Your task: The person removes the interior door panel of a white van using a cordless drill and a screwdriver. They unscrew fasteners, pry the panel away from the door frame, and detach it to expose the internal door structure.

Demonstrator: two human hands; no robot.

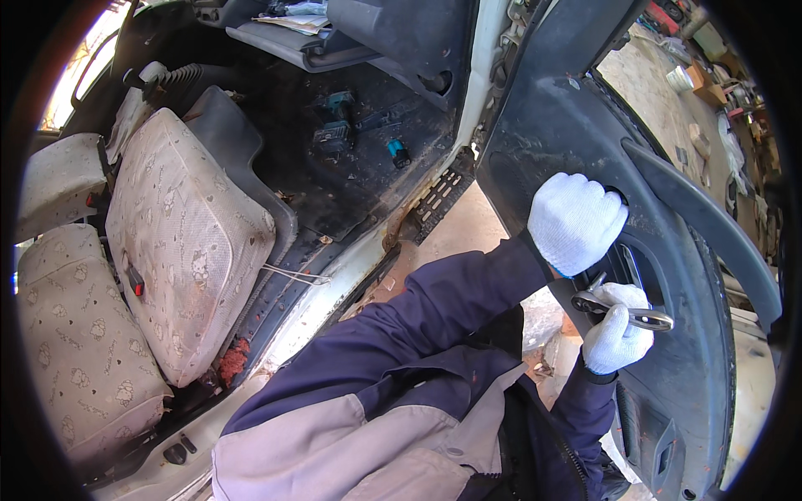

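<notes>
Both my hands wear white knitted gloves and are at the dark grey inner panel of an open car door (551,117). My left hand (578,224) is closed with its fingers curled over the panel, beside a small dark opening; whatever it grips is hidden beneath it. Just below, my right hand (620,332) is wrapped around a metal wrench (653,320). The rounded head of the wrench lies near the recessed inner door handle (628,263); whether it touches the panel I cannot tell.
A long dark armrest trim (706,213) curves along the door. To the left, a patterned seat (188,242) is tipped up inside the car. A teal and black power tool (336,125) and a small teal tool (398,153) lie on the footwell floor. The white door sill (313,305) runs between.
</notes>
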